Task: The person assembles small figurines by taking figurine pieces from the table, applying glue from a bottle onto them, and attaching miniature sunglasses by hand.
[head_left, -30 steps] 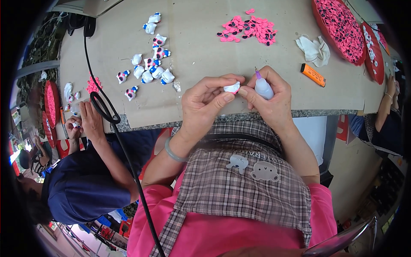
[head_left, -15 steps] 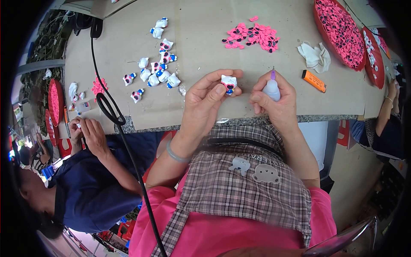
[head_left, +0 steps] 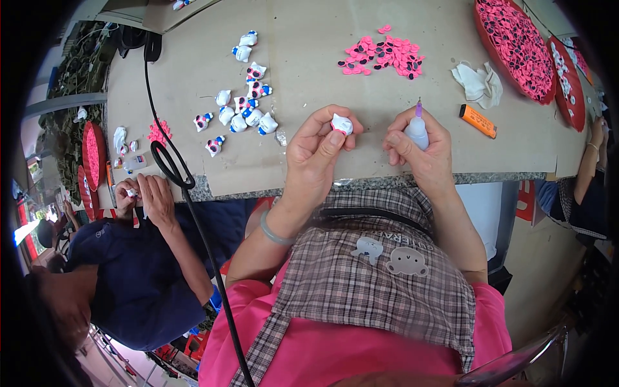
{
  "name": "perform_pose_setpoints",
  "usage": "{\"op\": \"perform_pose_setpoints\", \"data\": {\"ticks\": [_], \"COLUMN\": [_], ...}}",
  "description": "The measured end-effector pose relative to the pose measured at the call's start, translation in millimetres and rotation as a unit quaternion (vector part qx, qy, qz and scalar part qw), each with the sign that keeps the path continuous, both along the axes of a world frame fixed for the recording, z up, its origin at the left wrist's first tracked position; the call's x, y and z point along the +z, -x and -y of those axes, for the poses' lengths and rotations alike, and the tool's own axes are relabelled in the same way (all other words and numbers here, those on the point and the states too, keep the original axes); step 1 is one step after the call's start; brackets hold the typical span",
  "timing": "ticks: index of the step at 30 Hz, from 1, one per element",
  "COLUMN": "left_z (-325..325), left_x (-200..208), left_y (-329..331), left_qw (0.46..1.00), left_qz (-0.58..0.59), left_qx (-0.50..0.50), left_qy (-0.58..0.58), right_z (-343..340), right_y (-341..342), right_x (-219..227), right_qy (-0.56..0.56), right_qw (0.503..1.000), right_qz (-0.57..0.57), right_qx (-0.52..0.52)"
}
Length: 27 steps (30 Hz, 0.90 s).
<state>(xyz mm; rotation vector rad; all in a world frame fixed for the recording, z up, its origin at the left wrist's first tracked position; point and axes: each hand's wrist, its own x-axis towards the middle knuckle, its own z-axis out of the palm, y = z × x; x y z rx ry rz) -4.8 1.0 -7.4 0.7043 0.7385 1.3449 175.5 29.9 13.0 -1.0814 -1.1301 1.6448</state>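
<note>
Between the thumb and fingers of my left hand (head_left: 308, 153) is a small white cat figurine (head_left: 342, 124), its white head up and a bit of pink showing by the thumb. My right hand (head_left: 433, 153) is closed around a small translucent squeeze bottle (head_left: 418, 133). The bottle's thin purple needle tip (head_left: 419, 108) points up, apart from the figurine. Beyond my left hand lies a loose group of white and blue cat figurines (head_left: 253, 117), several with pink sunglasses. A pile of pink sunglasses pieces (head_left: 400, 57) with dark lenses lies farther off.
An orange lighter-shaped object (head_left: 478, 121) and a crumpled white cloth (head_left: 478, 85) lie at the right. Behind them stands a red tray of pink pieces (head_left: 550, 97). A black cable (head_left: 205, 238) hangs at the left, beside a co-worker's hands (head_left: 155, 200). Another person's arm (head_left: 585, 169) shows far right.
The figurine has turned in my left hand: its sunglasses faced me before, and now mostly plain white shows. The whole view has shifted slightly. My right hand still holds the bottle tip-up.
</note>
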Motion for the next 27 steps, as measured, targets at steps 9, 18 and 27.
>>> {"op": "perform_pose_setpoints", "data": {"ticks": [9,18,27], "left_z": [-3.8,-1.4,-26.5], "left_x": [6.0,16.9,32.3], "left_y": [-0.4,6.4,102.9], "left_qw": [1.0,0.997,0.868], "left_qz": [-0.021,-0.069,-0.409], "left_qx": [0.001,-0.011,0.278], "left_qy": [0.004,0.045,-0.056], "right_z": [-2.1,4.1,0.9], "right_y": [1.3,-0.2,0.0], "right_x": [-0.4,-1.7,-1.1], "right_qy": [-0.011,-0.002,-0.013], "right_qw": [1.0,1.0,1.0], "right_qz": [0.0,0.017,0.006], "right_qx": [-0.001,-0.006,0.009]}}
